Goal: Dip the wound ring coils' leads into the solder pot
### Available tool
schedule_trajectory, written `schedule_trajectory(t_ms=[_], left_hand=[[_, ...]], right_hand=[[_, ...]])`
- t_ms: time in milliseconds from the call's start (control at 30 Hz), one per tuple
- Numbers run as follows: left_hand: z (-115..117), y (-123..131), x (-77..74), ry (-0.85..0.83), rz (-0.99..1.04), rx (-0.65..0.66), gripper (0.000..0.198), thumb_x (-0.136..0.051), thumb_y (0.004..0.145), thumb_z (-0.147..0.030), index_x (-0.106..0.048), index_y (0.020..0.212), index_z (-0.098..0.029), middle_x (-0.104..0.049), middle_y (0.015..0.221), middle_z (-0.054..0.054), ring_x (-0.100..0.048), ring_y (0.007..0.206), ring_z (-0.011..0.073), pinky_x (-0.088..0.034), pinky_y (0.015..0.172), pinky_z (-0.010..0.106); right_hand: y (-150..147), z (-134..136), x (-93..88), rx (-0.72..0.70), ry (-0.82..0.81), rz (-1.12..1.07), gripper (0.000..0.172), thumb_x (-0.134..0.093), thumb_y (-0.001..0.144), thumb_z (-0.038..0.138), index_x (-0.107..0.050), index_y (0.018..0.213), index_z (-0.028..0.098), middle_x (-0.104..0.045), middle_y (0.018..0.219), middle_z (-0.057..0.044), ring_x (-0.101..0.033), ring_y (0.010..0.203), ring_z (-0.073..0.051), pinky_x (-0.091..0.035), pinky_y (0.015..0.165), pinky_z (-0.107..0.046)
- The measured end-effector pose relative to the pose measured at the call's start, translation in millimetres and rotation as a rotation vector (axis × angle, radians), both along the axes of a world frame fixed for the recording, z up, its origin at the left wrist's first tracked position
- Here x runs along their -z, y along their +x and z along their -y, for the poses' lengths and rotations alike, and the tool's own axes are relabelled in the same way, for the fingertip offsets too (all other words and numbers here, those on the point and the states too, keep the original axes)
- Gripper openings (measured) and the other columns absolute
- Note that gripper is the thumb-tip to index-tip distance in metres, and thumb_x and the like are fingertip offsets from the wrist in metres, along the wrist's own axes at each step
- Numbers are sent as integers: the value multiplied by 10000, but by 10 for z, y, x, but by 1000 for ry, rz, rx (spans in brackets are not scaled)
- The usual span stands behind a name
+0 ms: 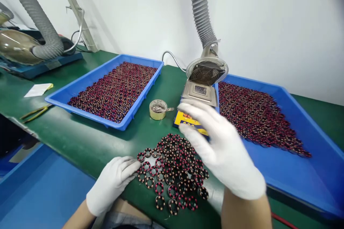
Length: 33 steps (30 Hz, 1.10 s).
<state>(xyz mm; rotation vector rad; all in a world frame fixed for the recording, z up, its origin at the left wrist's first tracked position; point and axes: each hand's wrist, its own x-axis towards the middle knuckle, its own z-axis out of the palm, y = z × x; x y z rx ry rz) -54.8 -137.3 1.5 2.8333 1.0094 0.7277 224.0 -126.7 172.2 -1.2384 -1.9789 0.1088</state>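
Observation:
A pile of small black rings [172, 171] with pink and copper-coloured marks lies on the green table in front of me. My left hand [114, 182], in a white glove, is at the pile's left edge. Its fingers are bent and pressed together, the fingertips against the outermost rings; whatever they may pinch is hidden. My right hand [217, 146], also white-gloved, is raised over the pile's right side, before a yellow and blue solder pot [190, 120]. Thumb and fingers are apart, slightly blurred, with nothing visible between them.
Blue trays of rings stand left [126, 127] and right [274, 179]. Between them are a small round tin [157, 114] with a spoon-like tool and a fume hood [206, 71] on a grey hose. Pliers [36, 113] and paper [37, 90] lie far left. A blue bin [51, 186] sits below the table edge.

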Motion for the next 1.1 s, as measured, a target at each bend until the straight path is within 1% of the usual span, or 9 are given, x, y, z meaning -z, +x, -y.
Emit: schedule_trajectory(t_ms=[100,200,300,467,567,667,767,967,1100], left_hand=[[-1,62,-17,62,-8,11,214,-441,929,-158,-578,1086,-207,-708,979,72,-664,876,213,-547,734,335],[-59,99,-179,74,-54,-1,200,-441,897,-125,-612,953,-213,-689,990,69,-655,889,215,-548,746,324],[-236,207,-594,84,-62,21,188,-469,873,-113,-612,926,-222,-647,1040,74,-624,939,210,-540,758,305],[-599,844,-1508,457,318,79,163,-546,872,-111,-579,996,-212,-585,1140,91,-532,1102,237,-487,867,394],[-693,1349,-1776,575,488,74,147,-587,855,-122,-576,976,-205,-561,1165,90,-486,1162,269,-465,891,439],[-702,1681,-1819,591,588,91,84,-571,872,-159,-582,934,-216,-550,1167,76,-487,1147,264,-474,864,419],[-702,1766,-1786,542,653,137,64,-555,891,-201,-575,946,-227,-546,1169,65,-496,1143,245,-481,875,386],[-755,1619,-1714,180,582,135,549,-538,900,-404,-337,1362,-187,-500,1323,149,-522,1189,248,-497,952,366],[-836,1613,-1682,63,571,224,326,-528,922,-332,-472,1237,-272,-637,1150,53,-599,1059,193,-518,905,328]], right_hand=[[71,153,-284,33,136,-169,298,-566,897,283,-582,1188,222,-607,1227,-27,-539,1161,-159,-421,1013,-294],[218,274,-325,71,188,-327,278,-588,885,256,-614,1161,270,-628,1191,13,-563,1121,-136,-443,962,-231],[349,275,-221,52,159,-542,233,-557,906,247,-645,1117,289,-649,1159,24,-572,1109,-124,-455,943,-203],[269,54,-68,-20,-110,-911,225,-556,910,308,-650,1113,293,-660,1161,4,-588,1096,-138,-447,978,-243],[117,-77,-37,-208,-229,-1258,253,-577,892,350,-643,1128,292,-650,1188,-20,-588,1113,-159,-464,970,-272],[69,-156,6,-376,-228,-1487,160,-670,829,330,-705,979,287,-708,1029,-2,-641,1001,-128,-493,896,-209],[147,-194,69,-309,-179,-1531,147,-769,735,289,-734,877,273,-729,939,-4,-673,881,-125,-519,832,-201],[283,-297,170,-194,-108,-1371,236,-831,643,297,-738,858,265,-725,847,-28,-669,748,-157,-557,689,-247],[214,-354,197,-236,-67,-1343,220,-848,615,273,-690,765,236,-633,726,35,-589,658,-86,-497,617,-152]])
